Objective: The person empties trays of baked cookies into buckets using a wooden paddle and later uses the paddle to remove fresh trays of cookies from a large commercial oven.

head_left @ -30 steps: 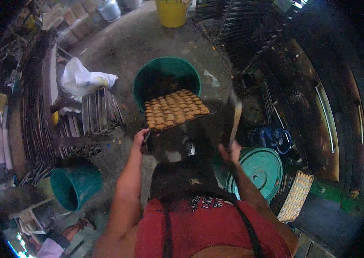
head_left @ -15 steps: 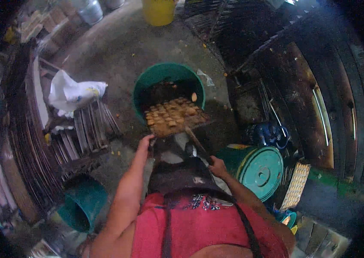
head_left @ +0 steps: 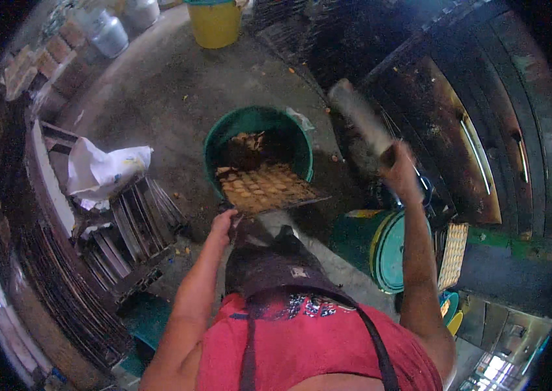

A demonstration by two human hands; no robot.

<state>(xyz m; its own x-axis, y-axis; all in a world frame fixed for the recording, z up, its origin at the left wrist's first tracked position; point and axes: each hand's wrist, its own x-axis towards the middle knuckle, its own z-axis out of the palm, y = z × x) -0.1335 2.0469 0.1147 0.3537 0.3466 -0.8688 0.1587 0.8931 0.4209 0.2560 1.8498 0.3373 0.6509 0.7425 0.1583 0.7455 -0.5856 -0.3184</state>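
Observation:
My left hand is closed on the near left corner of a flat baking tray. Rows of small golden-brown biscuits cover the tray, which lies tilted over the near part of a round green tub. Loose biscuits or pieces show inside the tub's dark interior. Raised to the right of the tub, my right hand grips a flat, broad-bladed tool. Motion blurs this tool, and its exact kind cannot be made out; it is apart from the tray.
A lidded green drum stands right of my legs, with a tray of pale pieces beside it. Stacked trays and a white sack are at left. A yellow bucket stands at the back, dark metal panels at right.
My right hand has swung up and right, lifting the tool away from the tray's near edge. My left hand still holds the tray over the tub. A biscuit seen in mid-air is gone.

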